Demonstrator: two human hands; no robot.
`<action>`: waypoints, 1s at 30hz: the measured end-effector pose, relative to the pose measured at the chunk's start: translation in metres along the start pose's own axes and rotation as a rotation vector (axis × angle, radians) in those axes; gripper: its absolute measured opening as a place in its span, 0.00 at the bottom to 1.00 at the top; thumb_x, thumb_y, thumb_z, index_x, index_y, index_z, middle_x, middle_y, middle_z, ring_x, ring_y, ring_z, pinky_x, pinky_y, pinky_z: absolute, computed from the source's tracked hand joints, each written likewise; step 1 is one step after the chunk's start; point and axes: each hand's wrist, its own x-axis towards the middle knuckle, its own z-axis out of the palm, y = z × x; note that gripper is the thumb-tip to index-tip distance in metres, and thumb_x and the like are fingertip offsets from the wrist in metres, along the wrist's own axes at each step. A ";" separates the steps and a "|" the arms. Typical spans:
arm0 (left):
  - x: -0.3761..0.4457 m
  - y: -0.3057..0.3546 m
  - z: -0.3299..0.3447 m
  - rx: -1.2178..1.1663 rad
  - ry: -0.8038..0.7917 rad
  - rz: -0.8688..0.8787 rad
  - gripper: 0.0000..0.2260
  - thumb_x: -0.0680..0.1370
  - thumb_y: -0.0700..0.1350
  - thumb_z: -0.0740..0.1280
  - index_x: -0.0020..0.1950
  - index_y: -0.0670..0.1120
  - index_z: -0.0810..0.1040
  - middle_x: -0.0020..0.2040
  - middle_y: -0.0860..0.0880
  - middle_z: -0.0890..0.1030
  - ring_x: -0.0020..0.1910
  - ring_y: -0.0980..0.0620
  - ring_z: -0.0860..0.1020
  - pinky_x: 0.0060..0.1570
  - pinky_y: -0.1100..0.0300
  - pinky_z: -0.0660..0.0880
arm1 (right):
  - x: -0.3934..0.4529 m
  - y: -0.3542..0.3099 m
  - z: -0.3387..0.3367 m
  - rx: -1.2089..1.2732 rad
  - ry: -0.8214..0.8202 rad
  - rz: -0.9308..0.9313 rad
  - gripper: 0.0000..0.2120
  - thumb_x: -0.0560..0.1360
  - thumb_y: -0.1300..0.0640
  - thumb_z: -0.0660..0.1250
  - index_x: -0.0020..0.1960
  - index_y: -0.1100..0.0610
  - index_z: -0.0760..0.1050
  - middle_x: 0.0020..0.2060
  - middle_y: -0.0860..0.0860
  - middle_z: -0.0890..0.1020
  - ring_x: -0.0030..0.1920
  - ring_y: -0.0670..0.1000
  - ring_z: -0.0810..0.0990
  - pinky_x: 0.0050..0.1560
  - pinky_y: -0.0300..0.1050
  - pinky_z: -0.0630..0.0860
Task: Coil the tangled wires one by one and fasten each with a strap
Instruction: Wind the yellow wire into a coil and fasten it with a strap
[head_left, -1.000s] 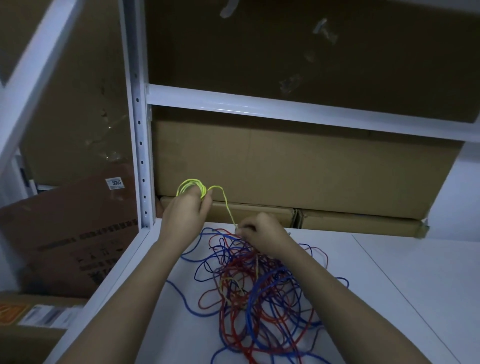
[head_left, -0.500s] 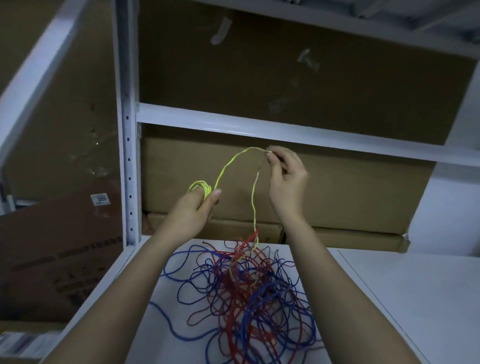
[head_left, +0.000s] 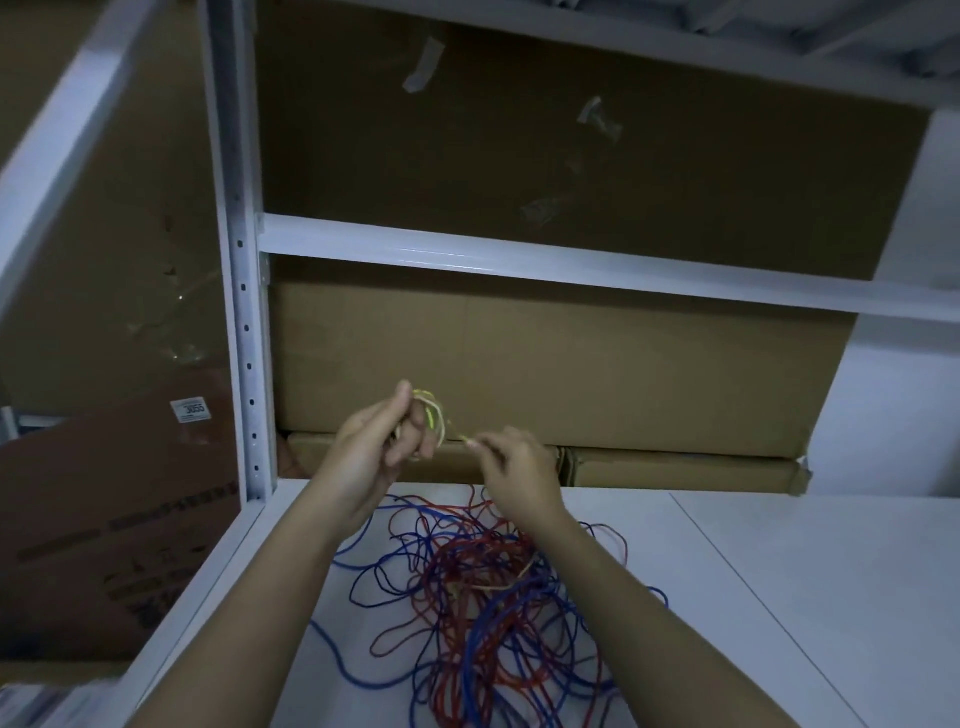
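The left hand (head_left: 379, 452) is up above the back of the shelf (head_left: 779, 597), fingers curled round a small coil (head_left: 430, 415) of yellow wire. The wire is thin, light and bendy, so I think it will spring open unless the loops stay pinched. Just to its right, the right hand (head_left: 519, 467) pinches the loose end (head_left: 470, 442) with its fingertips, the best spot for guiding it. Below both hands, the red and blue tangle (head_left: 488, 613) lies near the shelf's front left part. Half a second ago the right hand was high, stretching the wire out; now it is low, close to the coil.
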 end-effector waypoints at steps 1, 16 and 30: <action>0.002 -0.001 0.001 -0.040 0.036 0.022 0.15 0.79 0.52 0.55 0.40 0.42 0.69 0.23 0.53 0.63 0.30 0.53 0.72 0.44 0.65 0.72 | -0.008 0.000 0.002 -0.089 -0.002 -0.123 0.12 0.79 0.52 0.62 0.52 0.56 0.82 0.40 0.52 0.79 0.43 0.54 0.74 0.42 0.45 0.67; 0.004 -0.051 -0.027 1.165 -0.013 0.074 0.11 0.82 0.45 0.55 0.40 0.46 0.60 0.37 0.47 0.66 0.34 0.51 0.66 0.35 0.54 0.63 | -0.031 -0.013 -0.025 -0.142 -0.366 -0.296 0.11 0.80 0.54 0.61 0.54 0.58 0.80 0.46 0.54 0.82 0.45 0.53 0.78 0.41 0.45 0.72; -0.024 -0.054 -0.036 0.691 -0.230 -0.158 0.21 0.81 0.59 0.54 0.37 0.47 0.73 0.26 0.50 0.69 0.29 0.52 0.68 0.40 0.56 0.70 | -0.041 -0.002 -0.009 0.304 -0.242 0.129 0.10 0.82 0.52 0.57 0.46 0.53 0.73 0.35 0.52 0.76 0.34 0.51 0.72 0.36 0.45 0.69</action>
